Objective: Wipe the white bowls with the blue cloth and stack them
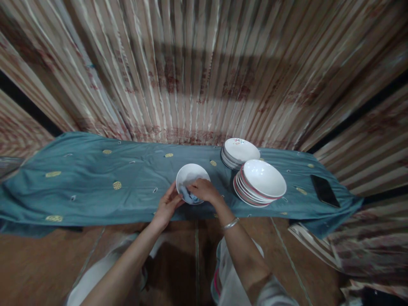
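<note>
A white bowl [192, 178] sits tipped up on the blue cloth [95, 182], near the front edge. Inside it is a small blue rag [190, 196]. The right hand [204, 190] presses down on the rag with curled fingers. The left hand [166, 207] holds the bowl's rim at its left side. Just to the right are two stacks of white dishes: a near stack [259, 182] and a far stack [239, 153], close together. One dark phone [324, 190] lies flat near the cloth's right end.
</note>
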Demonstrator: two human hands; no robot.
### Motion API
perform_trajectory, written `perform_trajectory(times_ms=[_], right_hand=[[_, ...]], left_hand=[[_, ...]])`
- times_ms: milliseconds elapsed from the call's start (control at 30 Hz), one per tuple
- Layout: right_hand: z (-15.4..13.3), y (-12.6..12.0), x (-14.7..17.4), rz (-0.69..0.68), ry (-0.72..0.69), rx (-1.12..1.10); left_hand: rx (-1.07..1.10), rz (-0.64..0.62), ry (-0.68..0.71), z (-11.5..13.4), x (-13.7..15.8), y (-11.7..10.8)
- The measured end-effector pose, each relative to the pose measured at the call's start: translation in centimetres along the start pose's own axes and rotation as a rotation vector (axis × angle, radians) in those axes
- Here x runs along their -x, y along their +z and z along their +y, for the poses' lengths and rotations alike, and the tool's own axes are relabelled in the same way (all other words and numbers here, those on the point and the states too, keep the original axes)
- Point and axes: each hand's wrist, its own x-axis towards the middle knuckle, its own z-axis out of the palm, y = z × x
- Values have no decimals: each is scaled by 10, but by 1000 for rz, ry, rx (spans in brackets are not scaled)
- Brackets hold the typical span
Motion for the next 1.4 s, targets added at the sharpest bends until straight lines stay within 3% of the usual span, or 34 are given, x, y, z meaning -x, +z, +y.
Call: perform_trajectory(times_ms=[333, 600, 800, 1000, 1233, 1400], right_hand=[[5, 19, -14, 94, -127, -812], [0, 19, -19, 345, -187, -906], [4, 12, -19, 506, -132, -620], [9, 9, -15, 533, 0, -221], [5, -1, -2, 406, 122, 151], [1, -4, 4, 280, 207, 280]], left_hand=[[4, -35, 2, 1, 0, -1], [23, -41, 11, -2, -1, -2], [22, -47, 13, 1, 1, 0], [25, -45, 5, 1, 2, 1], [31, 2, -20, 4, 0, 3], [24, 11, -28, 6, 2, 5]])
